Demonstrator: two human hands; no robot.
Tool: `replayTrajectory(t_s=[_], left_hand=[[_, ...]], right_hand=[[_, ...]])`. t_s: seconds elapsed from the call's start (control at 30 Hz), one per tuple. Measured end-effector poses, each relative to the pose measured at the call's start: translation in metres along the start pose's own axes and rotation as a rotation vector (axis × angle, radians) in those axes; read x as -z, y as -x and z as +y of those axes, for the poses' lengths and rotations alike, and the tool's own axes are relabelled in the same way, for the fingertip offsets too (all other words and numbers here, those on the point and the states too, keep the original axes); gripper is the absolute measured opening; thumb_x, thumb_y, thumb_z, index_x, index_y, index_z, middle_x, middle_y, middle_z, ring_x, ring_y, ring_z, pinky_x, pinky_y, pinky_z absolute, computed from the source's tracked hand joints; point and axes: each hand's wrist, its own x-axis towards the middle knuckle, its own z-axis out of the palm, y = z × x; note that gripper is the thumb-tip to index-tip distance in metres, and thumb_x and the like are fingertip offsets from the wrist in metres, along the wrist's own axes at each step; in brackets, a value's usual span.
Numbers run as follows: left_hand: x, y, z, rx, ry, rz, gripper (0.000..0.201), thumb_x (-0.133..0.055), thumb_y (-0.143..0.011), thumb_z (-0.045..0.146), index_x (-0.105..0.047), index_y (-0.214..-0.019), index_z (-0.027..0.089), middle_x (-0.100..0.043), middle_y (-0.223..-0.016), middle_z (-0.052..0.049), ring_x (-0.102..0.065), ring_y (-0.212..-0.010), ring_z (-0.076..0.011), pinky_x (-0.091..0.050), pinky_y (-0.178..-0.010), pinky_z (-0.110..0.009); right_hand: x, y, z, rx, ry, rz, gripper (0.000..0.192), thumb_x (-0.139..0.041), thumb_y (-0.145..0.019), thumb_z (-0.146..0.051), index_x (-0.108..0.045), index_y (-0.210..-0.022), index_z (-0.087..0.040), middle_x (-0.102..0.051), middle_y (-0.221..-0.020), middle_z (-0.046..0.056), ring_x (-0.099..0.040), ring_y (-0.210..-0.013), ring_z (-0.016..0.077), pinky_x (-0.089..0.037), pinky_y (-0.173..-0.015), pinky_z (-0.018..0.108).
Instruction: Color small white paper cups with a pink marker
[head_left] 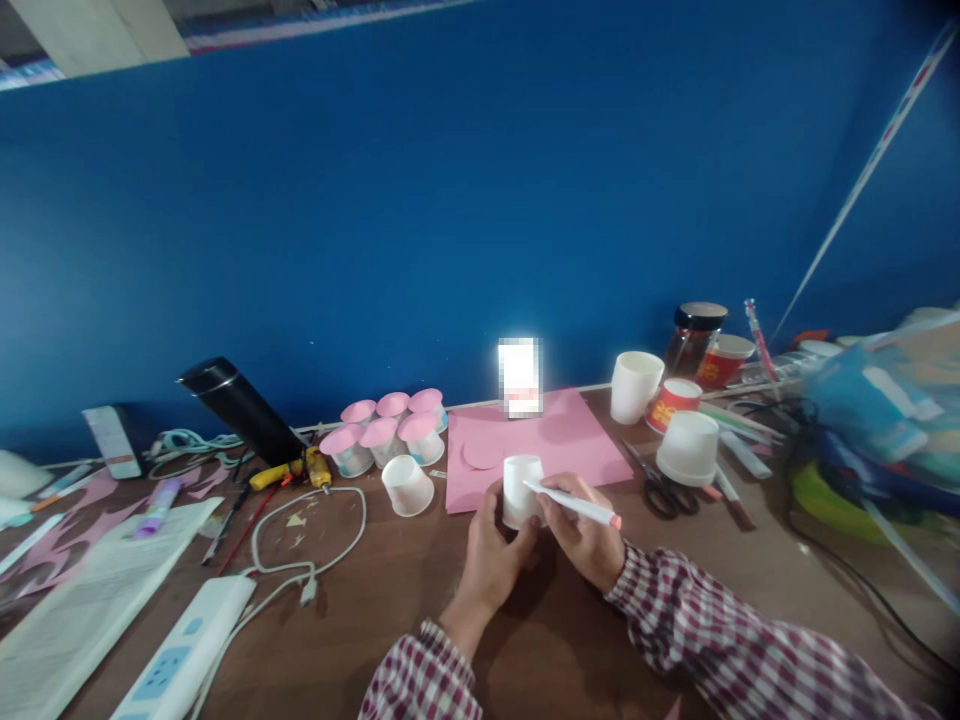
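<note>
Head view, left hand (491,550) wrapped around a small white paper cup (521,490) near the table's (390,610) front middle, right hand (581,535) fingers pinched on a white marker (574,505) laid against the cup, pink paper sheet (555,440) just behind, scissors (660,490) to the right.

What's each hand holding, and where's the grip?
Left hand grips the small white paper cup by its side wall. Right hand holds a white marker mid-barrel, tip at the cup.
</note>
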Motion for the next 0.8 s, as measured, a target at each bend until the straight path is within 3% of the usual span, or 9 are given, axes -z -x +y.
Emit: replayTrajectory(t_s=[0.8], left_hand=[[-0.0004,-0.001,0.0021,0.026,0.0,0.037,0.048,-0.065,-0.074,0.028,-0.052,-0.119,0.015,-0.065,-0.108,-0.009,-0.06,-0.094,-0.0207,-0.048,-0.083,-0.033]], right_hand=[[0.0015,-0.0017,-0.0029,-0.006,0.027,-0.014,0.008,-0.05,-0.09,-0.023,-0.057,-0.088,-0.02,-0.062,-0.075,0.003,-0.062,-0.065,0.0159,-0.052,-0.061,0.028]])
